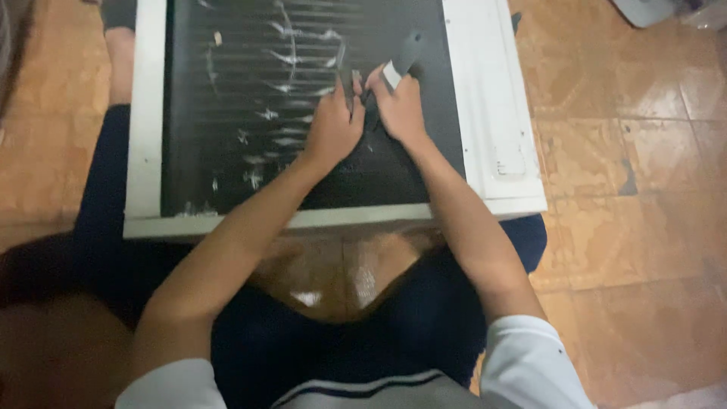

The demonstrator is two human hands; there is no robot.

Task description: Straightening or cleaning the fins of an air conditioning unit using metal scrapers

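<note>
The white-framed panel of dark metal fins (pixel 227 113) lies across the seated person's lap above the brown tiled floor (pixel 621 189), with both hands (pixel 367 117) close together on its far right part, the right hand (pixel 399 106) holding a grey-handled tool (pixel 405 57) just beside the left hand (pixel 333 125).

A small pale rectangular label (pixel 509 161), possibly embossed, sits on the white frame (pixel 485 91).

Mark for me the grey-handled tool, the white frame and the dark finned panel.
grey-handled tool (pixel 407 51): head view, on the grey handle above the right hand.
white frame (pixel 492 113): head view, on its right side strip.
dark finned panel (pixel 227 91): head view, on bare fins left of the hands.
</note>
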